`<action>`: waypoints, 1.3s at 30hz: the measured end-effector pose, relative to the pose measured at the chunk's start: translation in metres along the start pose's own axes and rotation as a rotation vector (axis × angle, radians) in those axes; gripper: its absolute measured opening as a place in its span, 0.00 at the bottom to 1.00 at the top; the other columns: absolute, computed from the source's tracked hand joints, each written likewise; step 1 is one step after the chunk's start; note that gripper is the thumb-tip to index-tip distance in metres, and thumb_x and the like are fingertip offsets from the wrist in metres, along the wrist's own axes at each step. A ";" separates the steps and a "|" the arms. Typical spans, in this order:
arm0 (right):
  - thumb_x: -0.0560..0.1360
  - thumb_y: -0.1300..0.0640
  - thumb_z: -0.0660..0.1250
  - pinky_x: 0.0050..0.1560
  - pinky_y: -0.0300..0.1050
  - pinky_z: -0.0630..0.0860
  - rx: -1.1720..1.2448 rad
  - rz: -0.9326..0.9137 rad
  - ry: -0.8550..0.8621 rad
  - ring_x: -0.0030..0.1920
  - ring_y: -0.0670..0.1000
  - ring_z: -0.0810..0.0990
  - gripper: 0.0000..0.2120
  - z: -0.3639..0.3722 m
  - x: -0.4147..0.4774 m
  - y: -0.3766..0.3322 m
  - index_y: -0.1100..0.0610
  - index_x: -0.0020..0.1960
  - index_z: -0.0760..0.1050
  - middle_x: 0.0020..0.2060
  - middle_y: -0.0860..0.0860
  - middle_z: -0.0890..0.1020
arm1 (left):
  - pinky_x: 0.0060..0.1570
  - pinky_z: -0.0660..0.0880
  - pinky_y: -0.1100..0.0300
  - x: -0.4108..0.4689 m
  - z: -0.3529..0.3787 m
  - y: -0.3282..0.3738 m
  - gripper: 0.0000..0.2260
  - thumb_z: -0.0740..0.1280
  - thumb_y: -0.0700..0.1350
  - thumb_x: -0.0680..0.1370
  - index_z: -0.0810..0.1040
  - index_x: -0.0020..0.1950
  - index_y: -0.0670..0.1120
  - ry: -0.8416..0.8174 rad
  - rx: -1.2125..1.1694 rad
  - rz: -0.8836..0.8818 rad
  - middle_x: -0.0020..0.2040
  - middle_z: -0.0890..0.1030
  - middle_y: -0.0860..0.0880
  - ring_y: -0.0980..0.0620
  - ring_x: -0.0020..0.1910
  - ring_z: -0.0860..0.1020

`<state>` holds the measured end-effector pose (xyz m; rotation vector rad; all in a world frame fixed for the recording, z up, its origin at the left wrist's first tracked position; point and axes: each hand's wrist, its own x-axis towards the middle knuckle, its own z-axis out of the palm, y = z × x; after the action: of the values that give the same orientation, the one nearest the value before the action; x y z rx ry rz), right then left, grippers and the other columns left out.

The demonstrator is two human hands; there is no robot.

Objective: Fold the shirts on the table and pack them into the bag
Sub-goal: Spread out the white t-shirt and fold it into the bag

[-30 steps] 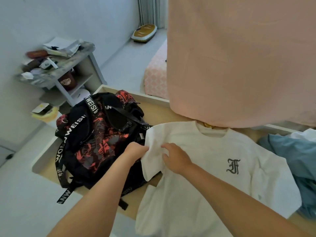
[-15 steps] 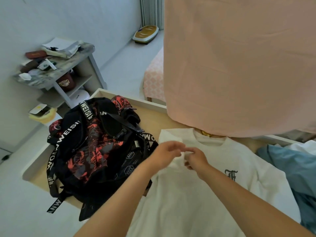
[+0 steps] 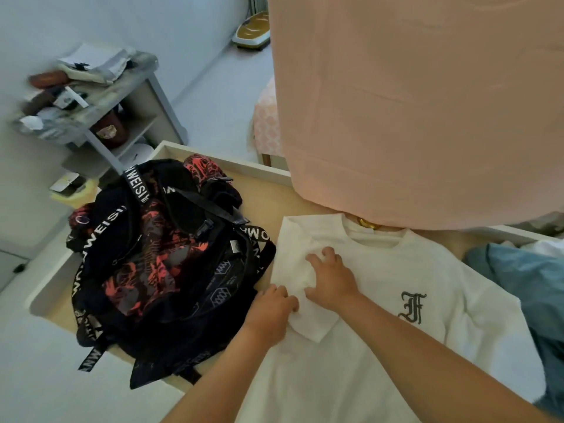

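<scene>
A wooden tabletop (image 3: 265,193) with a pale raised rim filled the foreground. Left of it, a cluttered grey shelf unit (image 3: 122,96) stood against a pale wall (image 3: 91,19). Beyond it lay pale floor (image 3: 219,96), and a peach cloth (image 3: 412,102) hung over its far edge.

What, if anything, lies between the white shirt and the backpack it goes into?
Nothing visible separates them: the white shirt lies right beside the backpack. Black straps cross the backpack's top, and its opening is not visible.
</scene>
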<state>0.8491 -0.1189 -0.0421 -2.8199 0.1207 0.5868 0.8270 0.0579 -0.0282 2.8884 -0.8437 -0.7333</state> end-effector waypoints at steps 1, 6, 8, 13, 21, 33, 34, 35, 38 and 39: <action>0.73 0.52 0.69 0.54 0.49 0.77 0.041 0.019 0.023 0.59 0.57 0.71 0.30 0.003 0.000 0.000 0.49 0.72 0.63 0.65 0.54 0.63 | 0.55 0.67 0.56 -0.001 -0.001 -0.001 0.16 0.63 0.37 0.76 0.75 0.61 0.52 0.016 -0.008 -0.002 0.58 0.72 0.50 0.48 0.60 0.70; 0.74 0.71 0.59 0.45 0.46 0.76 0.432 0.124 0.283 0.47 0.55 0.78 0.16 -0.001 -0.004 0.019 0.54 0.54 0.72 0.54 0.51 0.73 | 0.49 0.70 0.57 -0.002 -0.002 -0.004 0.16 0.59 0.35 0.77 0.78 0.58 0.50 -0.012 -0.087 -0.033 0.56 0.74 0.50 0.48 0.57 0.73; 0.73 0.71 0.61 0.44 0.45 0.74 0.545 0.274 0.351 0.48 0.54 0.78 0.17 -0.008 -0.007 0.031 0.54 0.55 0.72 0.54 0.51 0.74 | 0.55 0.71 0.56 -0.001 -0.003 0.000 0.16 0.59 0.40 0.77 0.77 0.62 0.52 -0.131 -0.017 -0.032 0.59 0.74 0.50 0.47 0.60 0.72; 0.68 0.69 0.66 0.58 0.50 0.73 0.084 0.099 0.370 0.59 0.57 0.74 0.27 -0.007 -0.036 0.069 0.52 0.65 0.74 0.63 0.55 0.73 | 0.55 0.68 0.55 0.027 -0.025 0.039 0.17 0.57 0.41 0.78 0.77 0.63 0.52 -0.057 0.050 0.000 0.59 0.77 0.48 0.46 0.58 0.75; 0.62 0.64 0.70 0.56 0.56 0.70 -0.078 0.337 0.660 0.58 0.61 0.76 0.27 -0.025 -0.107 0.158 0.56 0.61 0.77 0.61 0.58 0.76 | 0.62 0.68 0.59 0.069 -0.018 0.139 0.18 0.59 0.42 0.80 0.74 0.68 0.54 -0.020 -0.288 0.293 0.64 0.75 0.52 0.51 0.64 0.71; 0.69 0.60 0.68 0.40 0.47 0.65 0.577 0.642 0.541 0.43 0.56 0.74 0.13 -0.011 -0.194 0.238 0.54 0.34 0.64 0.40 0.52 0.73 | 0.74 0.57 0.51 0.089 0.005 0.248 0.28 0.61 0.53 0.81 0.56 0.79 0.51 -0.377 -0.041 0.493 0.78 0.60 0.48 0.46 0.76 0.59; 0.69 0.61 0.69 0.37 0.46 0.65 0.697 0.621 0.594 0.39 0.53 0.72 0.12 -0.014 -0.196 0.237 0.56 0.34 0.65 0.37 0.51 0.72 | 0.73 0.59 0.53 0.088 0.003 0.249 0.26 0.59 0.52 0.82 0.58 0.79 0.51 -0.333 -0.112 0.487 0.77 0.63 0.48 0.47 0.75 0.61; 0.70 0.60 0.69 0.35 0.46 0.65 0.734 0.599 0.611 0.35 0.50 0.70 0.13 -0.020 -0.197 0.235 0.57 0.34 0.65 0.33 0.49 0.71 | 0.70 0.62 0.57 0.085 -0.003 0.253 0.23 0.58 0.52 0.83 0.61 0.77 0.50 -0.243 -0.246 0.478 0.74 0.68 0.49 0.48 0.72 0.66; 0.73 0.55 0.71 0.32 0.43 0.65 0.659 0.483 0.572 0.30 0.47 0.69 0.17 -0.036 -0.194 0.228 0.52 0.34 0.64 0.28 0.46 0.70 | 0.53 0.71 0.64 0.076 -0.032 0.278 0.15 0.59 0.58 0.81 0.72 0.65 0.53 -0.140 -0.826 0.284 0.62 0.77 0.54 0.55 0.58 0.76; 0.73 0.54 0.72 0.33 0.41 0.69 0.655 0.434 0.557 0.32 0.45 0.73 0.13 -0.041 -0.192 0.223 0.50 0.37 0.68 0.30 0.45 0.74 | 0.49 0.74 0.62 0.074 -0.042 0.286 0.17 0.61 0.62 0.79 0.73 0.62 0.53 -0.194 -0.983 0.210 0.59 0.79 0.54 0.54 0.55 0.78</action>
<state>0.6595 -0.3392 0.0199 -2.2218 0.8669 -0.1722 0.7581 -0.2272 0.0258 1.8569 -0.5471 -1.0321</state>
